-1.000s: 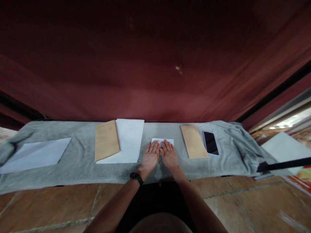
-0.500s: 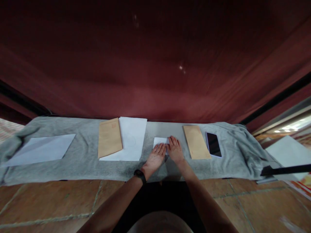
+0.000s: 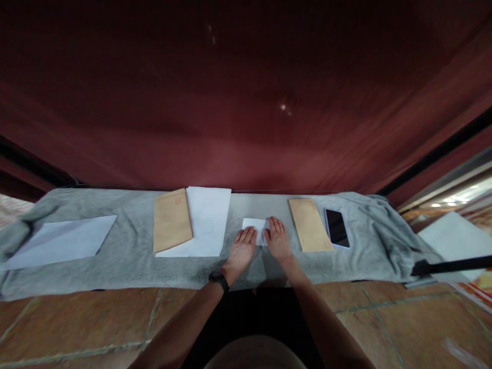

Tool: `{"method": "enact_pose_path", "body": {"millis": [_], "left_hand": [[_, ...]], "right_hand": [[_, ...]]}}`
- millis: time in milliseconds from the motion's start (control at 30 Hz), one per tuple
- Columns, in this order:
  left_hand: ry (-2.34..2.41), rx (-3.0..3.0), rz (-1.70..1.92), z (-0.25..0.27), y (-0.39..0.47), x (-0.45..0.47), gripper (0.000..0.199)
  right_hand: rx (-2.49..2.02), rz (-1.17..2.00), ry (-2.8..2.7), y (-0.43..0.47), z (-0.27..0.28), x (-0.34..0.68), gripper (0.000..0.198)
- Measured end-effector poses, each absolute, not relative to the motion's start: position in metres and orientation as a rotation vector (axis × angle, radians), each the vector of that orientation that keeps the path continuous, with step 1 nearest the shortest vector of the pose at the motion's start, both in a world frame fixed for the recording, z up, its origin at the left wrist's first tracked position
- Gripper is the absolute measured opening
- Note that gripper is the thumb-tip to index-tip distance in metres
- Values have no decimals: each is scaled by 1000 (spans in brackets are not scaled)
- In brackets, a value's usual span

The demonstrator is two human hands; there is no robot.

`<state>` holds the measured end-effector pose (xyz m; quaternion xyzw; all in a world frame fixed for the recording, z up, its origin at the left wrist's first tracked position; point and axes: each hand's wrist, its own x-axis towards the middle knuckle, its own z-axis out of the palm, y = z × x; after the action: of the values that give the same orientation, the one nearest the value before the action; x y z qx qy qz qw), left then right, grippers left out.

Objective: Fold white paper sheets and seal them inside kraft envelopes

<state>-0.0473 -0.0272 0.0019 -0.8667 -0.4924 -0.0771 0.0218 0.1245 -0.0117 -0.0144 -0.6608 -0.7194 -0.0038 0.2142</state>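
Observation:
A small folded white paper [image 3: 260, 237] lies on the grey cloth in front of me, partly covered by both hands. My left hand [image 3: 243, 247] rests flat on its left side, fingers stretched out. On its right side lies my right hand [image 3: 277, 238], also flat with the fingers extended. To the left is a stack of white sheets [image 3: 210, 220] with a brown envelope [image 3: 172, 220] overlapping it. Another brown envelope [image 3: 310, 225] is just right of my right hand.
A smartphone [image 3: 337, 228] lies beside the right envelope. At the far left is another white sheet [image 3: 65, 238]. The grey cloth [image 3: 134, 271] covers the narrow surface, with a dark red panel [image 3: 246, 128] rising behind it. A black bar [image 3: 453, 267] juts in at the right.
My left hand has slid left, away from the right hand, uncovering more of the folded paper between them. The right hand stays nearly in place.

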Motion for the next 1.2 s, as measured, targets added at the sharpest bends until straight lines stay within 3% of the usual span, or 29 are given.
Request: {"method": "enact_pose_path", "body": {"millis": [567, 867, 1100, 1200], "left_hand": [[-1589, -2628, -355, 5, -26, -46, 44], [-1653, -2617, -407, 6, -27, -46, 45], [-1639, -2624, -399, 7, -27, -47, 45], [-1651, -2605, -444, 7, -27, -48, 48]], "right_hand": [[-1931, 179, -2100, 18, 18, 140, 42], [-1919, 117, -2110, 15, 25, 137, 39], [-1921, 113, -2112, 2, 29, 132, 21], [-1922, 167, -2108, -1, 28, 134, 22]]}}
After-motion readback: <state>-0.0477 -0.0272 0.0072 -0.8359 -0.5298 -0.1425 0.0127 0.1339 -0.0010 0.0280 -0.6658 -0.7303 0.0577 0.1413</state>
